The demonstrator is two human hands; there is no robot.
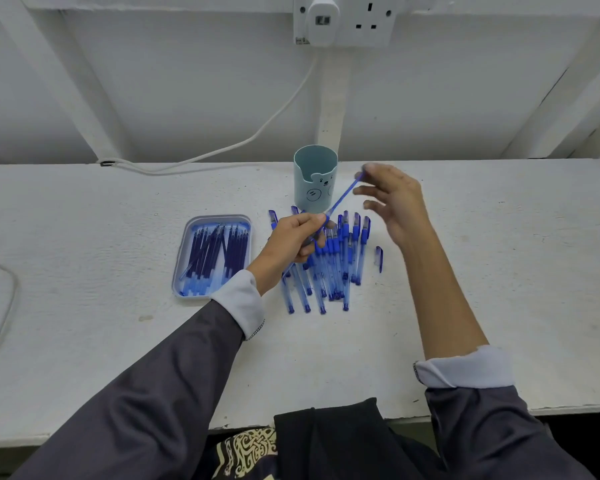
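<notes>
The left hand (291, 242) grips the low end of a thin blue refill (340, 197). The right hand (397, 202) pinches its top tip, with the other fingers spread out. The refill slants up in the air, right in front of the one cup (315, 174) (it has a bear on it). Under the hands lies a pile of pens (340, 268), too mixed up to count. One loose cap (379, 258) lies to the right. One tray (219, 218) of dark refills (215, 254) sits to the left.
</notes>
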